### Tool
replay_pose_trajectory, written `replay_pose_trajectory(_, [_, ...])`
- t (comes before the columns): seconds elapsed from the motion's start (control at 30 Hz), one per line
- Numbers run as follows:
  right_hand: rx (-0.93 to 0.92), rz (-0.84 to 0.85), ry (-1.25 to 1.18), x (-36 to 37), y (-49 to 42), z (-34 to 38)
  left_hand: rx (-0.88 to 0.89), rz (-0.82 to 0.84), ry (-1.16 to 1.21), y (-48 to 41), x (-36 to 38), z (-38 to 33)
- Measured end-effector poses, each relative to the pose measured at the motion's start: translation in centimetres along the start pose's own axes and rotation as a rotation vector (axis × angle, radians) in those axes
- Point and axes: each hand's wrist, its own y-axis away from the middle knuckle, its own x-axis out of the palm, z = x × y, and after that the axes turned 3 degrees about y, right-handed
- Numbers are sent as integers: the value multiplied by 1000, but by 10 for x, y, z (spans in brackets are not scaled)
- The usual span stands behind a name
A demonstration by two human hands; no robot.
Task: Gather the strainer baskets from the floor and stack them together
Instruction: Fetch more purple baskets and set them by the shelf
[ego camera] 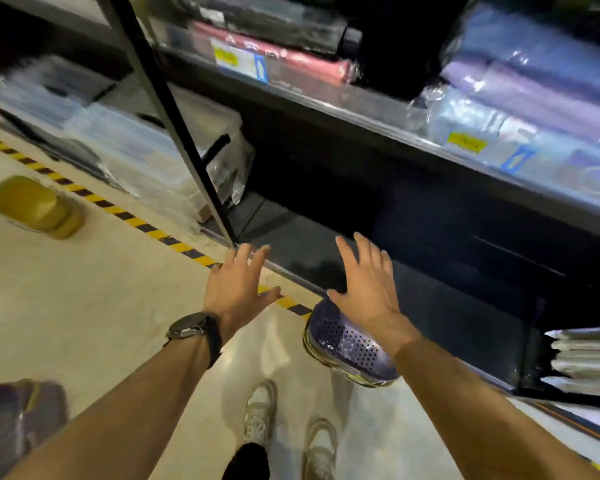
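Dark shelving [361, 109] rises beyond our fingers, with pale floor [101, 306] beneath them. Our left hand [238, 289] and right hand [368, 289] hold nothing, fingers spread wide, probably readying a two-handed scoop. One perforated strainer basket [347, 344] lies tipped just under the right fingers; a blurred one [18, 417] sits well behind the left fingers, and a yellow-green basket [35, 206] far to their left.

Both hands [238, 289] [368, 289] outstretched, fingers [355, 252] apparently spread.
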Motion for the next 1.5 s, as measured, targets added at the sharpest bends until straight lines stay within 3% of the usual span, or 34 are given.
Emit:
replay_pose_trajectory(0.2, [-177,-95,50,-80,23,77,-244,-196,106,84,-96,37])
replay_pose_trajectory(0.37, [-407,-74,89,-104,33,184,-448,-264,100,181,-138,105])
replay_pose_trajectory(0.63, [-791,-61,82,-115,73,386,-836,-381,101,330,-175,232])
replay_pose_trajectory(0.83, [-984,-45,61,-115,87,490,-1124,-469,167,412,-174,289])
replay_pose_trajectory(1.17, [-1244,-32,58,-97,10,625,-1514,-495,223,440,-157,359])
replay_pose_trajectory(1.5, [-1511,67,228,-45,-34,764,-1719,-413,286,424,-136,419])
